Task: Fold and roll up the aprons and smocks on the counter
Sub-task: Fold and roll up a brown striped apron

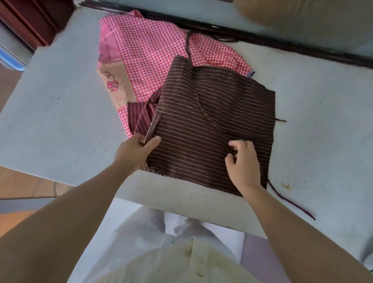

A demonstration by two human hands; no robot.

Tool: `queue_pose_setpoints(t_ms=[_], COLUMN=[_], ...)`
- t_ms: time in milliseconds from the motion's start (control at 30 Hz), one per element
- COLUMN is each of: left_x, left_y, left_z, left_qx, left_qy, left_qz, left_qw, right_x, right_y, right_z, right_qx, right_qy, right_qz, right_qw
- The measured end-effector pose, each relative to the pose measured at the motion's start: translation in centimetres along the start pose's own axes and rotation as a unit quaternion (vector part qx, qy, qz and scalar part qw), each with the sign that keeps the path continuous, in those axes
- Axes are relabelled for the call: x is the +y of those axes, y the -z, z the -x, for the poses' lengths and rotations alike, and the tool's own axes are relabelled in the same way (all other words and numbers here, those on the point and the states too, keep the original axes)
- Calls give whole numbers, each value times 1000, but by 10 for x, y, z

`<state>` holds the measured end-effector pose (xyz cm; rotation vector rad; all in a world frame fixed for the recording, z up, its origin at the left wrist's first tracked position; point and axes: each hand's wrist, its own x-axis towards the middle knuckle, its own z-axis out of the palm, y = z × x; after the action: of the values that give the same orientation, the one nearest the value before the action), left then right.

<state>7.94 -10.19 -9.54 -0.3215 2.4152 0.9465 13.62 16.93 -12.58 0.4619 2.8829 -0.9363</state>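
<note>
Brown striped apron (213, 126) lies folded into a rough square on the pale counter (59, 119), near the front edge, directly ahead of the person. Thin light stripes run across it; a diagonal fold line crosses the top layer.

Left hand (135, 151) at the apron's near-left edge — thumb on top of the cloth, fingers tucked under, pinching the hemmed edge that stands up slightly just beyond the thumb. Closed on the fabric, not flat.

Right hand (242, 162) rests on the apron's upper surface, toward the near-right part of the square. Fingers curled, fingertips bunching a small ridge of fabric; whether it truly grips the cloth or only presses it I cannot tell.

Beyond the left hand and to its far side, a red-and-white checked smock (147, 44) spreads loosely, partly under the brown apron. It carries a pink panel and a tan patch with a small pink bee motif (112, 85).

A dark tie string (292, 202) trails from the apron's near-right corner, out past the right wrist across the counter. Another thin strap (188, 44) runs from the apron's far-left corner over the checked smock toward the back wall.

Small orange-brown stain (286, 185) on the counter, right of the right hand.
</note>
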Motion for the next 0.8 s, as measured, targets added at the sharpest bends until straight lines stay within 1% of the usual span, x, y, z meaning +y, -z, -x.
queue_pose_setpoints(t_ms=[100, 133, 200, 233, 300, 367, 433, 467, 500, 533, 600, 633, 733, 800], left_x=[10, 14, 22, 26, 33, 41, 48, 52, 56, 62, 74, 80, 108, 121], left_y=[6, 10, 14, 16, 22, 29, 32, 29, 28, 25, 15, 10, -12, -29], left_z=[-10, -14, -19, -21, -23, -23, -28, -30, -33, -34, -31, -27, -13, -7], left_qx=[-5, -13, -32, -44, -96, -168, -220, -232, -245, -248, -235, -215, -167, -157], left_qy=[11, 6, -2, -8, -30, -79, -133, -155, -180, -205, -248, -267, -322, -340], left_qz=[100, 121, 142, 144, 174, 214, 221, 211, 186, 152, 82, 52, -10, -52], left_qw=[995, 993, 989, 988, 980, 959, 941, 937, 934, 935, 936, 938, 932, 926], right_x=[-32, -43, -61, -68, -77, -81, -80, -79, -80, -82, -83, -81, -67, -58], right_y=[3, 0, -9, -16, -28, -33, -33, -29, -26, -23, -12, -7, 6, 14], right_z=[-9, -13, -16, -17, -19, -21, -22, -22, -22, -21, -20, -19, -9, 1], right_qx=[35, 30, -25, -76, -183, -223, -229, -239, -248, -252, -246, -241, -229, -207], right_qy=[98, 125, 138, 121, 72, 38, -2, -27, -68, -113, -193, -220, -249, -261], right_qz=[-51, -57, -57, -41, 4, -4, -57, -100, -161, -234, -355, -400, -509, -553], right_qw=[993, 990, 989, 989, 981, 974, 972, 965, 953, 932, 881, 856, 791, 764])
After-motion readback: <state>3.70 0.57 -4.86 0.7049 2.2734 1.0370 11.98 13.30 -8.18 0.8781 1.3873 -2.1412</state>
